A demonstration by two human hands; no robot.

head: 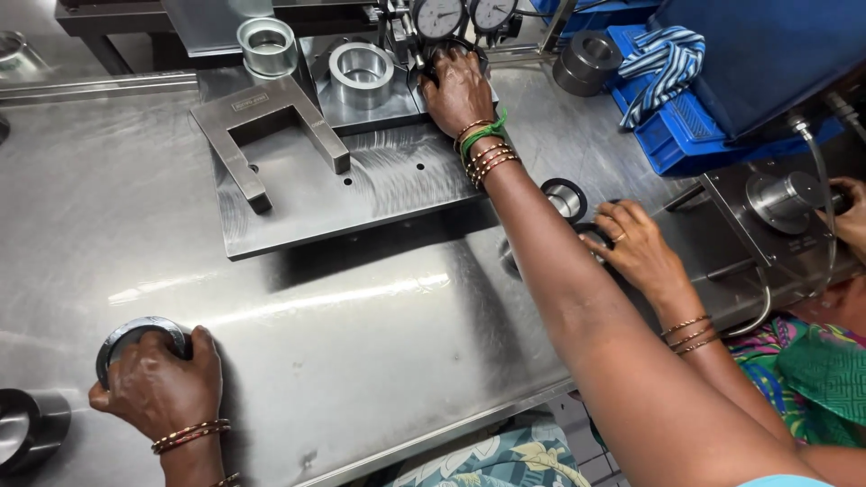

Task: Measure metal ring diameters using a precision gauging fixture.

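My left hand [161, 388] rests at the near left of the steel table [361, 325], fingers closed over a grey metal ring [135, 332] lying flat. My right hand [458, 90] reaches far across to a measuring fixture [316, 180]. It grips a dark ring [469, 45] seated beneath two round dial gauges [465, 13]; the ring is mostly hidden by my fingers. Both wrists wear bangles. A shiny ring [361, 72] sits on the fixture just left of my right hand.
A co-worker's hand [631, 243] touches rings [566, 197] on the table at right; their other hand [852, 212] is at a cylindrical fixture [780, 200]. A U-shaped steel block [271, 122], another ring [268, 45], a dark ring [32, 428] and a blue crate [686, 135] stand around.
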